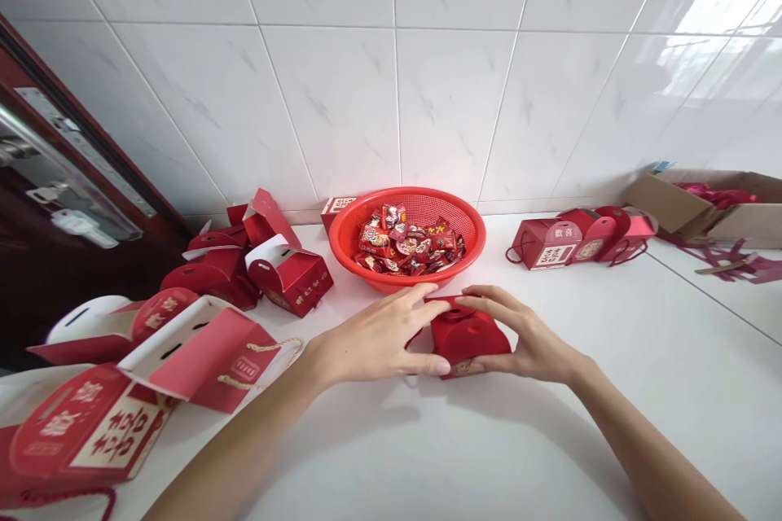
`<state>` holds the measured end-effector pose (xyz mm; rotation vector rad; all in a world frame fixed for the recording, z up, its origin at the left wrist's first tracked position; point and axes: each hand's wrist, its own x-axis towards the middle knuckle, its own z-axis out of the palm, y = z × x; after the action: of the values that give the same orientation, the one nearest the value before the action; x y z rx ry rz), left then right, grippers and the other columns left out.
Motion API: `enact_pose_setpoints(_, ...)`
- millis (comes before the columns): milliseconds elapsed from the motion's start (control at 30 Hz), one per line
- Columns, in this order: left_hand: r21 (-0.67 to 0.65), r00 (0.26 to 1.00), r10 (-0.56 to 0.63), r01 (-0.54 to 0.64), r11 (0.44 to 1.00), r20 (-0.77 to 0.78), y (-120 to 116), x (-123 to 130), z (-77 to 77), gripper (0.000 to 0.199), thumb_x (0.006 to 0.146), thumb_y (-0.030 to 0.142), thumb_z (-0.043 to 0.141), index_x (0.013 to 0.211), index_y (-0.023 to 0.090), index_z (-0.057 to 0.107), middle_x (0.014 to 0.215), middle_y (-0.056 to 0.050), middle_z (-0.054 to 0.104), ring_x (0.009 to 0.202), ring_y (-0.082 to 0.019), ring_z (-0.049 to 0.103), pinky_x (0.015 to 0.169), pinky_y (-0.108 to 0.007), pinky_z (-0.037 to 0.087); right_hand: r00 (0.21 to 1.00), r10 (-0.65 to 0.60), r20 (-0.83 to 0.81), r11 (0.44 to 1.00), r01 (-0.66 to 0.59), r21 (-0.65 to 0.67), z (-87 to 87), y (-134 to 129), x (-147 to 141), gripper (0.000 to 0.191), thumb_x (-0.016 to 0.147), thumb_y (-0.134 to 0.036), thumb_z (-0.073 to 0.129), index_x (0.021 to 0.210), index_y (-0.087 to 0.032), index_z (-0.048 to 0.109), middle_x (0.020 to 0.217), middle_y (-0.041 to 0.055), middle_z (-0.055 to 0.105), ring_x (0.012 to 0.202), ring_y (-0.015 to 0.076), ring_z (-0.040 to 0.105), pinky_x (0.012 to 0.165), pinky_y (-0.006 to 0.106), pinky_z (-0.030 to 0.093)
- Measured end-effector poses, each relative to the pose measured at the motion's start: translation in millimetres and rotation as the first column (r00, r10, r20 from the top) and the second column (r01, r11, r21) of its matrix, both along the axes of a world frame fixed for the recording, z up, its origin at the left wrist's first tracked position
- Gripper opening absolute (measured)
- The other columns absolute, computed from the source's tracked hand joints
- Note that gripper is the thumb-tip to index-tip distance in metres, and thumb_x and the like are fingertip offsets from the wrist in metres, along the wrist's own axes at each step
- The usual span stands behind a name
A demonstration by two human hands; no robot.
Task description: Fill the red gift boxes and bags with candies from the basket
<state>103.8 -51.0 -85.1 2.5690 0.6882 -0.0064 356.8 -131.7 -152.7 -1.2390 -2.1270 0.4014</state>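
Evidently to steady its flaps, the left hand (391, 330) and right hand (529, 334) bracket a red candy box (470, 338), fingers touching its top and sides, on the desk (452, 448). The candy-filled basket (345, 248) stands just beyond, seemingly for easy reach; upright boxes (553, 244) line the right.

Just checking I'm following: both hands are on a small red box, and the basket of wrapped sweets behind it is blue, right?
The basket is red, not blue, in the head view; the left hand and right hand are on the box.
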Motion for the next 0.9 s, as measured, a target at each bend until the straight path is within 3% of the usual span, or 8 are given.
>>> enact_pose_setpoints(200, 0.019, 1.0, 0.001, -0.001, 1.0, -0.002, 4, -6, -3.5, 0.071, 0.095, 0.065, 0.053, 0.154, 0.027, 0.044, 0.169, -0.01, 0.027, 0.151, -0.035, 0.034, 0.119, -0.047, 0.037, 0.965, -0.26, 0.024, 0.961, 0.261, -0.095, 22.8, -10, 64, 0.068, 0.079, -0.058, 0.078, 0.138, -0.031, 0.059, 0.142, 0.0107, 0.06, 0.128, 0.0359, 0.06, 0.099, 0.047, 0.058)
enact_pose_setpoints(367, 0.024, 0.998, -0.002, 0.004, 1.0, -0.059, 5, -6, -4.9, 0.065, 0.098, 0.058, 0.052, 0.153, 0.025, 0.046, 0.168, -0.011, 0.028, 0.15, -0.035, 0.036, 0.118, -0.047, 0.039, 0.946, -0.302, 0.121, 0.926, 0.321, -0.197, 18.9, -21, 91, 0.063, 0.083, -0.06, 0.07, 0.137, -0.031, 0.06, 0.158, 0.0113, 0.045, 0.14, 0.0386, 0.049, 0.104, 0.051, 0.054)
enact_pose_setpoints(467, 0.025, 0.997, 0.007, -0.005, 1.0, -0.076, 5, -5, -3.9, 0.063, 0.098, 0.055, 0.052, 0.153, 0.025, 0.046, 0.168, -0.011, 0.028, 0.149, -0.035, 0.037, 0.117, -0.048, 0.04, 0.883, -0.426, 0.197, 0.883, 0.453, -0.121, 13.4, -26, 76, 0.071, 0.087, -0.067, 0.061, 0.147, -0.029, 0.05, 0.165, 0.0139, 0.034, 0.148, 0.0402, 0.038, 0.111, 0.057, 0.046)
enact_pose_setpoints(567, 0.013, 0.996, 0.006, -0.005, 1.0, -0.09, 4, -4, -3.0, 0.061, 0.098, 0.054, 0.052, 0.152, 0.025, 0.047, 0.168, -0.012, 0.028, 0.149, -0.035, 0.038, 0.116, -0.048, 0.041, 0.736, -0.636, 0.233, 0.77, 0.626, 0.122, 3.0, -29, 48, 0.073, 0.098, -0.065, 0.044, 0.156, -0.022, 0.036, 0.167, 0.0195, 0.027, 0.155, 0.0412, 0.019, 0.119, 0.068, 0.027)
enact_pose_setpoints(633, 0.001, 0.995, 0.009, -0.009, 1.0, -0.102, 4, -3, -3.0, 0.061, 0.098, 0.054, 0.052, 0.152, 0.026, 0.047, 0.168, -0.012, 0.028, 0.148, -0.036, 0.039, 0.115, -0.048, 0.042, 0.688, -0.685, 0.239, 0.729, 0.649, 0.22, -7.2, -28, 30, 0.069, 0.102, -0.06, 0.038, 0.158, -0.021, 0.031, 0.167, 0.0211, 0.024, 0.156, 0.0415, 0.015, 0.119, 0.071, 0.021)
enact_pose_setpoints(800, -0.002, 0.992, 0.009, -0.009, 1.0, -0.124, 5, -3, -3.9, 0.06, 0.098, 0.052, 0.053, 0.152, 0.026, 0.048, 0.168, -0.012, 0.029, 0.148, -0.035, 0.039, 0.117, -0.048, 0.04, 0.715, -0.626, 0.311, 0.78, 0.582, 0.23, -30.3, -19, 14, 0.059, 0.104, -0.054, 0.037, 0.154, -0.023, 0.039, 0.165, 0.0228, 0.028, 0.151, 0.0455, 0.027, 0.114, 0.077, 0.024)
enact_pose_setpoints(900, -0.003, 0.992, 0.007, -0.008, 1.0, -0.126, 4, -3, -3.4, 0.06, 0.098, 0.053, 0.053, 0.151, 0.027, 0.048, 0.168, -0.011, 0.028, 0.148, -0.035, 0.039, 0.117, -0.047, 0.04, 0.687, -0.668, 0.287, 0.744, 0.597, 0.3, -34.2, -20, 10, 0.058, 0.103, -0.051, 0.04, 0.156, -0.027, 0.035, 0.166, 0.0204, 0.025, 0.152, 0.047, 0.024, 0.112, 0.081, 0.019)
